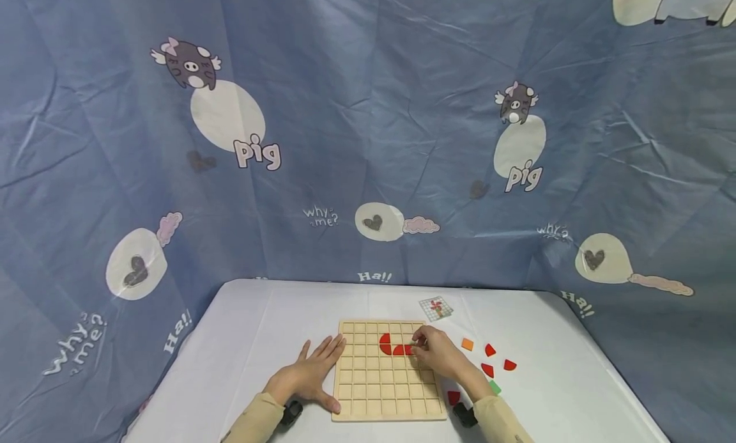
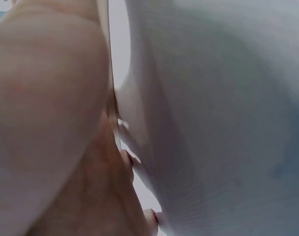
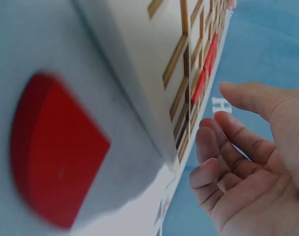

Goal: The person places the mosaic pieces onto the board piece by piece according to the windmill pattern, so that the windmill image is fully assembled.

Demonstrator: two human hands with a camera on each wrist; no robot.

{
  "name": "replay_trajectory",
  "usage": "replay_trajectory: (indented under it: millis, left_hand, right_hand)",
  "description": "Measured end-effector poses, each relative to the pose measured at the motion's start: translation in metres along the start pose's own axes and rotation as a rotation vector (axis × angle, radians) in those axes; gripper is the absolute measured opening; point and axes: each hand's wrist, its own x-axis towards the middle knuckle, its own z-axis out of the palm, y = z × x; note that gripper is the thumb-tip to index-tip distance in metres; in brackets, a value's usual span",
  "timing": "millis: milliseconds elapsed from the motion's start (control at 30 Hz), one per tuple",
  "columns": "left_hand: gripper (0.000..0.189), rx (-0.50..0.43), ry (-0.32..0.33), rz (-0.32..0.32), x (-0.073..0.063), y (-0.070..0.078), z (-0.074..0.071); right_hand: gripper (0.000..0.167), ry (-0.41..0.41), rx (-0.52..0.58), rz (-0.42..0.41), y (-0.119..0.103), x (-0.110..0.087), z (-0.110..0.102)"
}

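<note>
A wooden grid board (image 1: 379,388) lies on the white table, with several red quarter-round pieces (image 1: 385,349) in its upper cells. Spread wide, my left hand (image 1: 310,374) rests along the board's left edge, thumb near the lower corner. In the left wrist view that hand fills the left side. My right hand (image 1: 438,352) is over the board's upper right, fingertips close to the rightmost red piece. The right wrist view shows its thumb and loosely bent fingers (image 3: 235,142) apart, nothing between them. A red quarter-round piece (image 3: 58,152) lies beside the board there.
A small card with a gridded picture (image 1: 436,308) lies behind the board. Right of the board are an orange square (image 1: 467,344), a green piece (image 1: 495,387) and several loose red pieces (image 1: 510,365). A blue printed curtain (image 1: 368,142) hangs behind the table.
</note>
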Motion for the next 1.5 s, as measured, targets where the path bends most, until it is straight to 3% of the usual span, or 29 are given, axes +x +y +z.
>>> replay_trajectory:
  millis: [267,567,700,933,1233,1500]
  left_hand:
    - [0.134,0.007,0.009,0.017,0.0,0.0,-0.001]
    - [0.135,0.004,0.001,0.005,0.0,0.0,-0.001]
    - [0.135,0.008,0.001,0.0,0.001,-0.001,0.0]
    - [0.135,0.012,0.0,-0.003,0.002,0.0,0.0]
    - [0.136,0.01,-0.001,-0.011,0.003,-0.002,0.003]
    - [0.136,0.016,0.007,-0.007,0.004,-0.002,0.003]
  right_hand:
    - [0.013,0.157,-0.04,0.145,0.024,-0.019,-0.026]
    - [0.015,0.174,-0.051,0.32,0.063,-0.045,-0.058]
    - [0.018,0.182,-0.079,0.344,0.077,-0.055,-0.069]
    - [0.031,0.18,-0.124,0.314,0.096,-0.065,-0.083]
    - [0.035,0.103,-0.144,0.352,0.111,-0.06,-0.077]
    - [0.031,0.103,-0.132,0.359,0.113,-0.057,-0.075]
